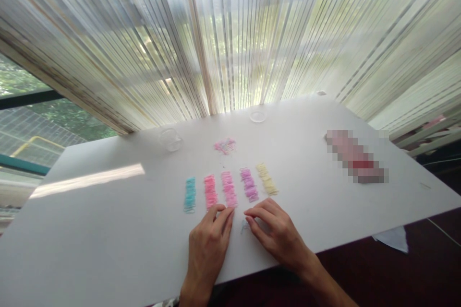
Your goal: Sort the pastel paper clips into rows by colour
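Observation:
Several small clips lie in coloured rows on the white table: a blue row [189, 195], a coral row [211, 191], a pink row [229, 189], a purple row [249, 184] and a yellow row [267, 179]. My left hand [211, 237] has its fingers pinched together at the near end of the pink row; anything between the tips is too small to name. To its right, my right hand [275, 230] is curled with thumb and fingertips close together, beside a few pale blue-grey clips [245, 226]. Whether it holds one is unclear.
Behind the rows lies a loose pile of mostly pink clips [225, 146]. Clear round containers stand at the back left [171, 140] and back centre [258, 115]. A blurred pinkish object [356, 157] is on the right of the table [108, 230]. Curtains hang behind.

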### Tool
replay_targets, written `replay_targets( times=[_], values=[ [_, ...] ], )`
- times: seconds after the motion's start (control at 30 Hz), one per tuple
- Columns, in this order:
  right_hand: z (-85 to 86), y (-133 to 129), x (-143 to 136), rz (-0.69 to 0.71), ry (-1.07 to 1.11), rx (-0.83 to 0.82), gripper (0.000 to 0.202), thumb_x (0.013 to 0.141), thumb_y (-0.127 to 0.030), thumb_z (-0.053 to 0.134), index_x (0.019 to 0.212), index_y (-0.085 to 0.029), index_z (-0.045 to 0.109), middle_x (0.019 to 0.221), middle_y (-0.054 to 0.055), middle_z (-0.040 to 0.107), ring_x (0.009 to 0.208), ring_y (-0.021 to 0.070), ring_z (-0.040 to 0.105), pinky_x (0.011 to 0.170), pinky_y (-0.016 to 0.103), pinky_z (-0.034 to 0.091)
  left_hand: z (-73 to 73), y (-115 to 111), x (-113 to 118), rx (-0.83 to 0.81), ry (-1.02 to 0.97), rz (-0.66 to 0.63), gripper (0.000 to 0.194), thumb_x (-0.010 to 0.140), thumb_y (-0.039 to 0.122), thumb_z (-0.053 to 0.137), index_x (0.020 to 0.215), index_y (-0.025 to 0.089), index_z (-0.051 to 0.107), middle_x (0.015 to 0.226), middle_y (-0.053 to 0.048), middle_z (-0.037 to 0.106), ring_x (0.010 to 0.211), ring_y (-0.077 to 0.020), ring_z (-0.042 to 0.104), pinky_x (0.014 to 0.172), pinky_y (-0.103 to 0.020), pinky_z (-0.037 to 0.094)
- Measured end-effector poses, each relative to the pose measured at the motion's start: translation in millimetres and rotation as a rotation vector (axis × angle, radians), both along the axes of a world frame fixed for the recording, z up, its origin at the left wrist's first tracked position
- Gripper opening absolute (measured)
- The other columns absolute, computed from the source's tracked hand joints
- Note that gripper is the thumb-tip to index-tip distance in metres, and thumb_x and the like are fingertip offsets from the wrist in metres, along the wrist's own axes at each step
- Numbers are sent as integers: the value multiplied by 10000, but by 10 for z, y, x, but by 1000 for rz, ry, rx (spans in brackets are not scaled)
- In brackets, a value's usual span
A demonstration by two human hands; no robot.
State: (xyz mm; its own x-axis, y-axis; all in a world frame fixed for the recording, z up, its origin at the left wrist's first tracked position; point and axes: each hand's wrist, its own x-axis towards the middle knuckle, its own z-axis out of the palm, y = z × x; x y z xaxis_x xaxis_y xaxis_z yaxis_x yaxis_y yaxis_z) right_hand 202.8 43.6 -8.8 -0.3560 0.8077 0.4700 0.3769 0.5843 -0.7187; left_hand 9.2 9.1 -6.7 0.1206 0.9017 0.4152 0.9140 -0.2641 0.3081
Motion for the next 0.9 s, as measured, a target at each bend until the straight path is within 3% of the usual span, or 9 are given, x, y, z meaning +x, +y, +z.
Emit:
replay_targets(
  times=[0.4,0.7,0.9],
  values=[
    [1,9,0,-9,19,-29,121,1010,-158,601,1007,-228,699,880,29,703,844,195,659,771,321,554,-10,25,10,29,-20,-7,316,1101,287,414,1081,216,721,949,-23,737,722,-141,741,601,-224,538],
    [70,-33,78,-51,78,-50,107,1000,-166,622,985,-235,702,880,20,696,847,177,666,771,294,555,88,-185,100,-34,-104,-72,264,1084,386,448,1057,238,665,925,-11,721,700,-157,747,593,-246,574],
    [38,-40,131,-71,26,-51,110,1006,-175,608,987,-231,701,885,31,700,842,190,670,762,312,566,62,-231,134,-90,-148,-94,298,1098,327,412,945,243,653,852,1,695,705,-148,734,630,-242,560]
  ],
)
